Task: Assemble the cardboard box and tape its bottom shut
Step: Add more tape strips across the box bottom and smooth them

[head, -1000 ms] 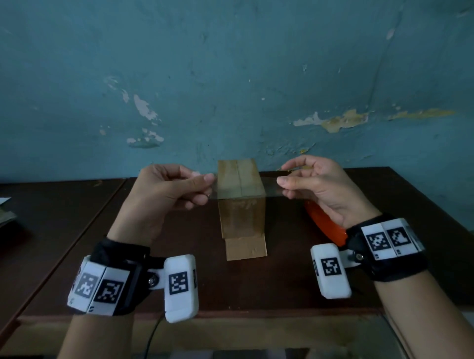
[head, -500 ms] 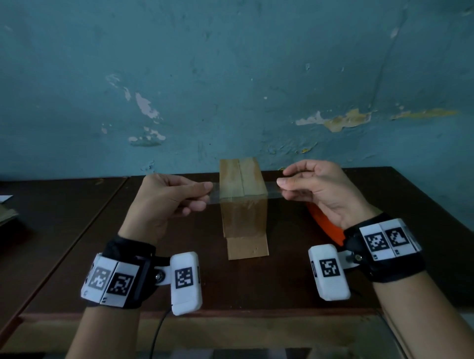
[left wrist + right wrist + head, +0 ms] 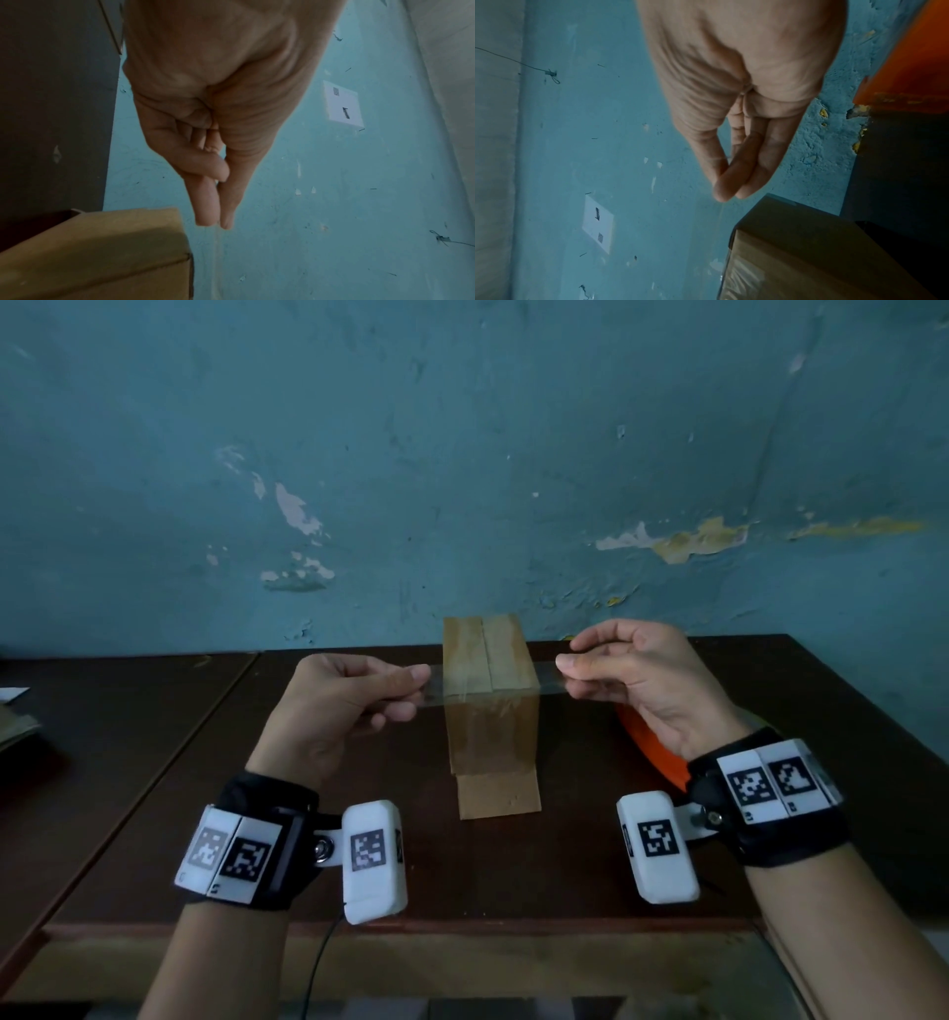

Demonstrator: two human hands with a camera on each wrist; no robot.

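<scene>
Cardboard forms the box [image 3: 490,711], which stands upright near the middle of the dark wooden counter [image 3: 154,762], close to the teal wall [image 3: 462,454] behind it. Its closed bottom flaps face up, meeting along a centre seam that runs away from the camera. Glossy clear tape already covers the upper face and the near side of the box. One flap lies flat on the counter at the near foot of the box. A strip of clear tape [image 3: 547,683] is stretched level across the near part of the upper face, crosswise to the seam; whether it touches the cardboard cannot be told. The left hand [image 3: 341,706] is to the left of the box and pinches the left end of the strip between thumb and forefinger, the other fingers curled under. In the left wrist view the thumb and forefinger of the left hand [image 3: 218,142] are pressed together, and the corner of the box [image 3: 102,253] lies just beside them. The right hand [image 3: 642,680] is to the right of the box and pinches the right end of the strip between thumb and fingertips. In the right wrist view the right hand [image 3: 744,121] shows the same pinch, with the box [image 3: 808,253] close below its fingertips. An orange object [image 3: 649,742] lies on the counter to the right of the box, partly hidden by the right wrist. Both wrists carry black bands with white marker blocks.
</scene>
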